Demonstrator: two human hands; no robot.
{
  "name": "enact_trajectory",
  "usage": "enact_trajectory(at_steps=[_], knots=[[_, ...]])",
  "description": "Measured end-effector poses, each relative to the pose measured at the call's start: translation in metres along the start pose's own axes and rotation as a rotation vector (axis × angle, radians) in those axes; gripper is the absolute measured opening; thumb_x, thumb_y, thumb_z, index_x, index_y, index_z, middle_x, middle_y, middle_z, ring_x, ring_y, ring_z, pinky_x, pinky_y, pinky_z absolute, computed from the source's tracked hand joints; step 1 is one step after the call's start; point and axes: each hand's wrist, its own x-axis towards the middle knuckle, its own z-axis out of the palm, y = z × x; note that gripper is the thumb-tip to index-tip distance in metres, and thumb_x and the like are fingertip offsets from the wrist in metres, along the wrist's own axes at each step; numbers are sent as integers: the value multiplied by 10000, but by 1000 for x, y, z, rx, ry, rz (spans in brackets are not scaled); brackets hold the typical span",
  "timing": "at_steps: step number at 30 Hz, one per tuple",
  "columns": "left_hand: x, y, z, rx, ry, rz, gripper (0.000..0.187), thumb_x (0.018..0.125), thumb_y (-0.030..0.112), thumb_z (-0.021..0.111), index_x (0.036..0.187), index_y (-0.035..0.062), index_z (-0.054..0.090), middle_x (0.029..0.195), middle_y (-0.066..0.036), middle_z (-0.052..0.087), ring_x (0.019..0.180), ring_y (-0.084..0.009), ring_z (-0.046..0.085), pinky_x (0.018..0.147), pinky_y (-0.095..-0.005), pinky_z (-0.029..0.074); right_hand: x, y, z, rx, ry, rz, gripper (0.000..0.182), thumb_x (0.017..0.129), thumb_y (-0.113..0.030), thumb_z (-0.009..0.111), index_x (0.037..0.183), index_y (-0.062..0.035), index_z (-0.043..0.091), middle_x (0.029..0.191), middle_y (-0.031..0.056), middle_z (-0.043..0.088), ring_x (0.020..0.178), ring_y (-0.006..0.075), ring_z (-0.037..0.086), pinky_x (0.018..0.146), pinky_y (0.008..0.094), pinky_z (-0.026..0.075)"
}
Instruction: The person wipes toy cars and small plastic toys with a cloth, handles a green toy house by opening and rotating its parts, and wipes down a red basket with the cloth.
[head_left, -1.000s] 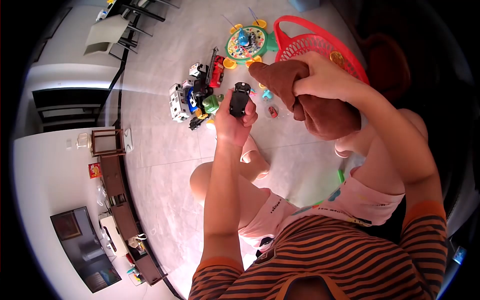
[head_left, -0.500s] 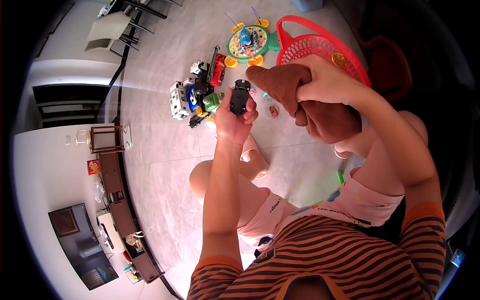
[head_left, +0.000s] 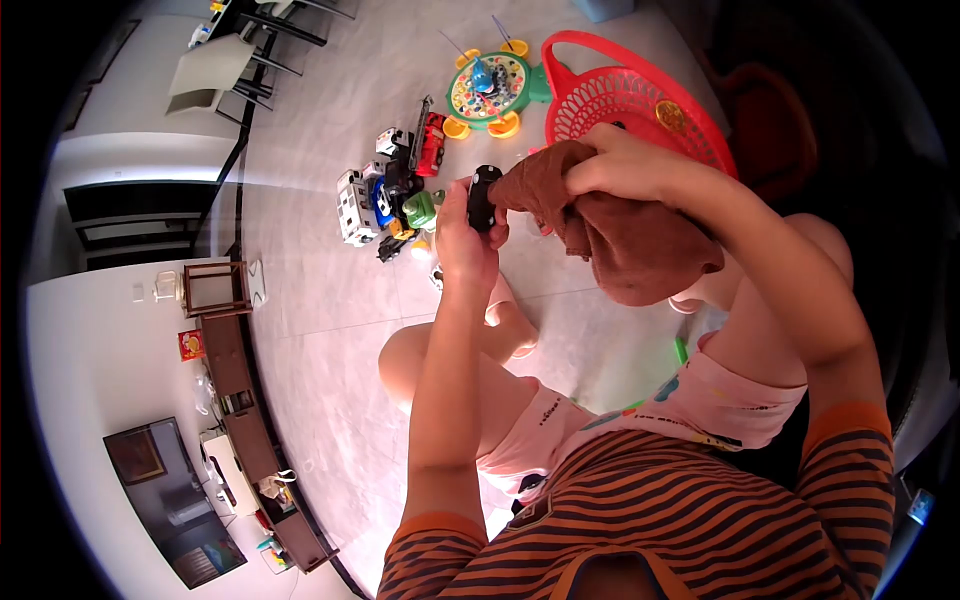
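A small black toy car [head_left: 483,198] is held in my left hand [head_left: 466,237], its fingers wrapped round one side. My right hand [head_left: 628,165] grips a brown cloth [head_left: 640,245], which hangs down in folds. The cloth's left end reaches the toy car and appears to touch it. Behind the cloth stands a red basket [head_left: 640,80] with a tall handle and a round gold-coloured piece [head_left: 670,116] inside.
Several toy vehicles, among them a white one [head_left: 355,208], a green one [head_left: 420,210] and a red fire truck [head_left: 430,143], stand left of my hands. A fishing game toy [head_left: 490,88] lies beyond them. My bare legs [head_left: 400,365] frame the grey floor [head_left: 330,350].
The brown cloth has come left and now meets the toy car. My left hand has turned the car, so its side shows instead of its underside.
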Motion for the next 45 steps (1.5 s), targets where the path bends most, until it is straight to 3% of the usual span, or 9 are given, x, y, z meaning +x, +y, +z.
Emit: enact_trajectory(at_steps=[5,10,14,20,26,29,35,41,45], knots=[[4,-3,-6,-42,18,-16,319,944,339,386,953,47,515,643,-48,524,464,-116,428,408,-220,316,-31,-35,6,62,13,-36,370,702,-242,618,963,18,656,890,113,653,838,168,604,746,278,464],[-7,-1,15,79,68,24,329,947,341,374,960,46,520,638,-52,522,466,-116,424,408,-230,316,-7,-5,4,81,-35,-36,292,684,-204,604,866,17,660,829,107,646,819,170,600,747,283,456],[2,0,-4,-81,-36,-77,341,964,336,340,903,44,506,618,-66,505,458,-122,395,399,-231,284,-19,-22,6,-151,124,31,234,667,-162,591,805,13,664,767,102,643,776,168,601,725,284,457],[3,9,-11,-306,-166,-176,390,981,347,280,845,38,476,595,-93,486,446,-127,323,397,-231,249,-18,-18,-3,-168,30,3,167,655,-92,562,764,-9,657,711,75,630,722,152,591,701,275,454],[1,13,-10,-364,-169,-225,404,966,356,330,1049,14,527,731,-99,563,480,-131,364,410,-224,262,-19,-20,-5,-268,78,-15,198,650,-68,563,820,-8,646,745,66,632,731,143,584,692,271,453],[-1,13,-1,-253,-108,-128,377,948,327,409,1140,19,512,829,-91,599,551,-141,482,438,-225,351,-17,-18,-8,-321,115,-37,238,645,-71,576,864,-2,637,770,75,636,749,149,590,697,275,456],[-1,9,-4,-115,-141,-37,204,900,218,560,1016,52,533,855,-73,617,704,-177,612,535,-255,491,-20,-23,-8,-361,172,-90,274,642,-90,595,896,10,625,785,97,642,776,165,604,713,292,463],[1,9,-7,-143,-212,-59,219,916,260,540,974,49,531,845,-77,615,665,-175,596,499,-256,461,-16,-18,-9,-409,231,-170,357,627,-185,641,950,-33,646,842,135,668,809,234,644,735,333,483],[4,6,-13,-176,-274,-85,245,935,281,490,987,44,525,865,-84,611,669,-171,583,509,-278,446,-16,-15,-2,-209,184,-302,435,640,-163,627,1066,-70,619,829,129,667,813,233,651,737,341,492]])
